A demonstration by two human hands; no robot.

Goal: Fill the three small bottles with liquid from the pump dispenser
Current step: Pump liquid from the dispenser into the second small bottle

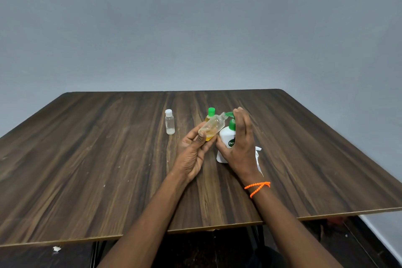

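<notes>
On the wooden table [108, 159], a white-capped clear bottle [169, 122] stands at 9 o'clock from the hands, a green-capped bottle [210, 114] stands just behind them, and a white tissue [258, 154] lies under the right wrist. The left hand [193, 152] pinches the open small bottle [214, 126], tilted with its mouth at 2 o'clock, touching the green nozzle. The right hand [239, 141] presses on the pump dispenser [227, 139], fingers curled over its head; the label reads "Det".

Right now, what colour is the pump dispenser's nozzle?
Green, on the white pump dispenser; nozzle shows best in the head view.
</notes>
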